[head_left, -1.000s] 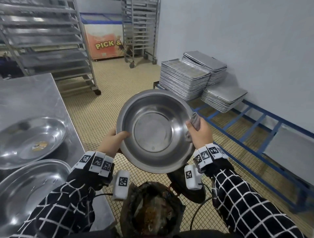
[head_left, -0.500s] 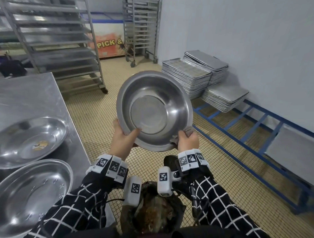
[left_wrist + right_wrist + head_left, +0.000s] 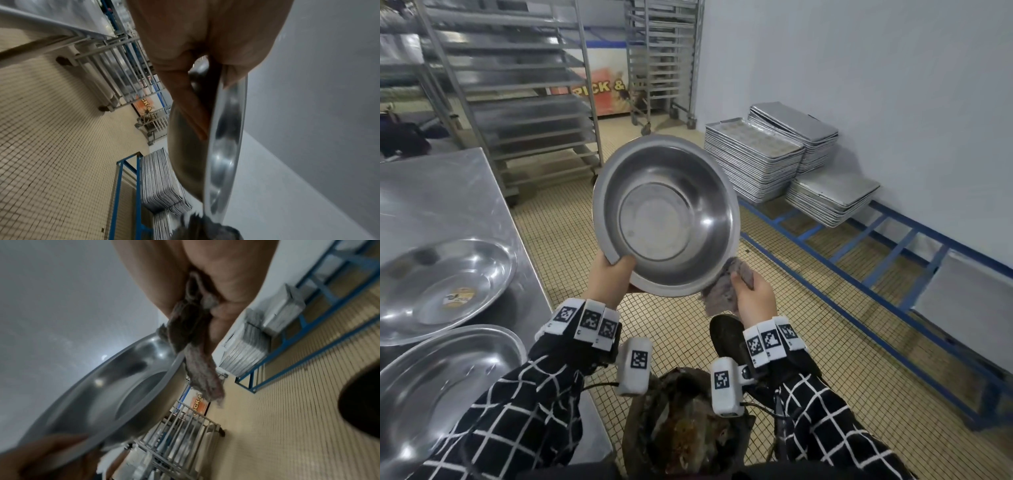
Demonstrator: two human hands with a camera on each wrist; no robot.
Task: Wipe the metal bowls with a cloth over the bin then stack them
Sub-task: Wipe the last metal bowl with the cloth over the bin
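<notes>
1. Resting on the steel table (image 3: 448, 192) at far left are two wide shallow metal bowls (image 3: 441, 284); its edge leaves little elbow room.
2. Gripping the round steel bowl (image 3: 666, 216) by its lower rim, the left hand (image 3: 609, 277) holds it tilted above the dark bin (image 3: 685, 428); a one-handed hold could slip.
3. Bunching the grey cloth (image 3: 722, 287) against the bowl's rim is the right hand (image 3: 755, 298); open floor lies beyond.
</notes>
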